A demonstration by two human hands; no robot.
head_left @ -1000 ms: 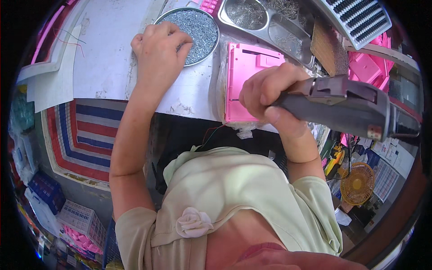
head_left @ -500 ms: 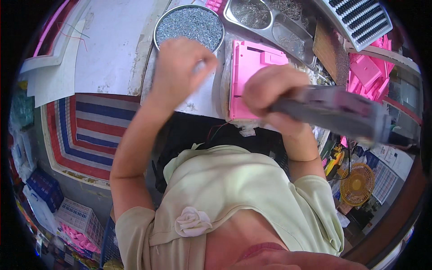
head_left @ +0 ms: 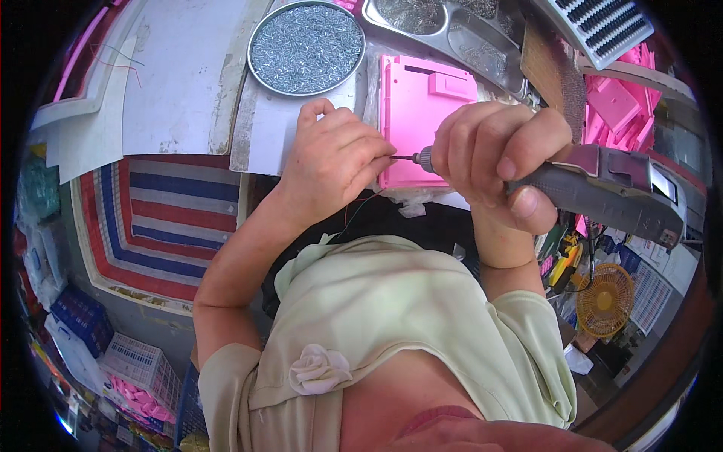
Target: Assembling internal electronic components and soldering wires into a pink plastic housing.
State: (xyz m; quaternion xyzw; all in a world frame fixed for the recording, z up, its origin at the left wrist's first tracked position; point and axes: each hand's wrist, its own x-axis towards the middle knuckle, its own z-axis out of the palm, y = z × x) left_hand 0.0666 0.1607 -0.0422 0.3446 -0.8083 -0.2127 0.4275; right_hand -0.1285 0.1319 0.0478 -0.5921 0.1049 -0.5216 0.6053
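My right hand (head_left: 501, 154) is wrapped round a dark grey electric screwdriver (head_left: 602, 192), held nearly level with its bit pointing left. At the tip of that thin bit, the fingers of my left hand (head_left: 331, 162) are pinched together; whatever they hold is too small and hidden to make out. Behind the bit lies a pink plastic housing (head_left: 410, 98) with a raised block on its upper side. Beyond my left hand stands a round metal tray (head_left: 305, 47) full of small silvery screws.
A compartmented steel tray (head_left: 482, 53) with small metal parts sits at the back. To the right are a white rack of dark pieces (head_left: 595, 30) and a heap of pink plastic parts (head_left: 621, 105). Thin wires (head_left: 361, 203) hang at the table's front edge.
My left hand has come away from the screw tray toward me and right, its fingers now at the bit's tip. The screwdriver has swung from a blur to a steadier, level position.
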